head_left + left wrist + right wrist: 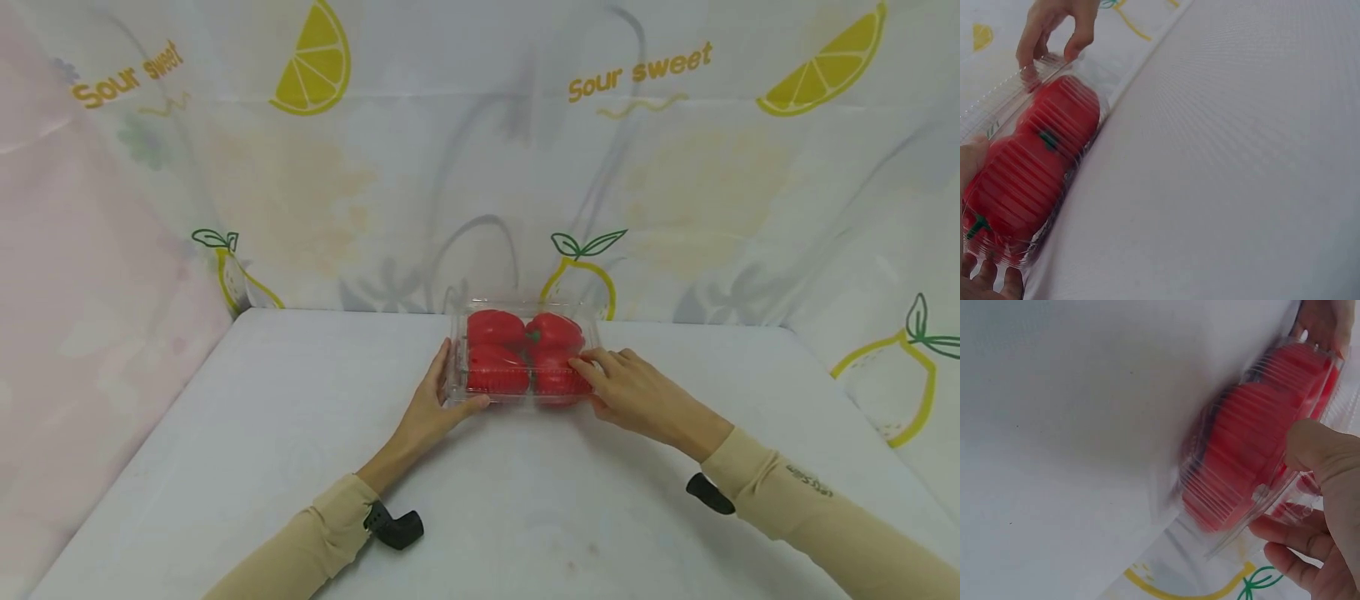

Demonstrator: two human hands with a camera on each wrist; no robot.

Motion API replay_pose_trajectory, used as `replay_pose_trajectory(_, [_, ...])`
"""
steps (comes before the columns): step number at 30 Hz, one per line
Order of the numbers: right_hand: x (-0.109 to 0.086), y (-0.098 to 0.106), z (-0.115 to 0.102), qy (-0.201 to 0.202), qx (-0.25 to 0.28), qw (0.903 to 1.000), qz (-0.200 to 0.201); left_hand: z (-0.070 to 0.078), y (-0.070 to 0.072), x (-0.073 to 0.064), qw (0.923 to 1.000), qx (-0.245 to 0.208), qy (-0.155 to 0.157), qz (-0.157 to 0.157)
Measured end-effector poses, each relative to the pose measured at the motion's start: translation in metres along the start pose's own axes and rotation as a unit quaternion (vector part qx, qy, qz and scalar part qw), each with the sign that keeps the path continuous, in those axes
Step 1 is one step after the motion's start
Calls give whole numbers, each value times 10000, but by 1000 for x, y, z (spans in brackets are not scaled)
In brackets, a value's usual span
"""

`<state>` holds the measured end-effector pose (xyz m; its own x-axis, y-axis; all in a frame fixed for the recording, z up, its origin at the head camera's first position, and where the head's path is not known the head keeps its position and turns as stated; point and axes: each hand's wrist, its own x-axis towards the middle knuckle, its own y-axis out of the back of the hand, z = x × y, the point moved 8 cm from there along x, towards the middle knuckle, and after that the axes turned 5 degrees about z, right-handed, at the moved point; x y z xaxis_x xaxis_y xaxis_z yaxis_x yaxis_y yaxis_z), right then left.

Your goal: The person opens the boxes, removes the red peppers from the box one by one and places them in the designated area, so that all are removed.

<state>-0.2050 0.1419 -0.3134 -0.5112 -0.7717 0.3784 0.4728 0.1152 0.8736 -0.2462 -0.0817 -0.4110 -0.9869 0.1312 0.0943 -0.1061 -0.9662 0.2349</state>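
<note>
A clear plastic clamshell box [517, 398] stands at the far middle of the table. Several red bell peppers [495, 327] with green stems lie inside it, seen through ribbed walls. My left hand [429, 417] grips the box's left end, thumb at the front edge and fingers along the side. At the right front corner my right hand [637, 393] pinches the rim, the thumb on one face and fingers beyond it, as the right wrist view shows. Whether the lid is fully fastened I cannot tell.
A white table [300, 467] lies under the box. Behind it hangs a white curtain [420, 183] printed with lemons and words, close to the box's back. Black straps with camera mounts [397, 527] sit on both wrists.
</note>
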Motion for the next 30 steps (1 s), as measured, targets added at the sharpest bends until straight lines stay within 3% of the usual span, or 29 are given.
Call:
replay_pose_trajectory(4, [0,0,0,-18,71,9999,84,0,0,0,10000,-44,-32,-20])
replay_pose_trajectory(12, [0,-4,-1,-207,164,9996,-123,2,-1,0,9999,33,-111,-72])
replay_pose_trajectory(21, [0,-5,-4,-131,-81,9997,-204,5,-2,0,9997,-14,-204,-125])
replay_pose_trajectory(30, [-1,-6,-5,-162,71,9994,-312,1,-1,0,9997,43,-160,-158])
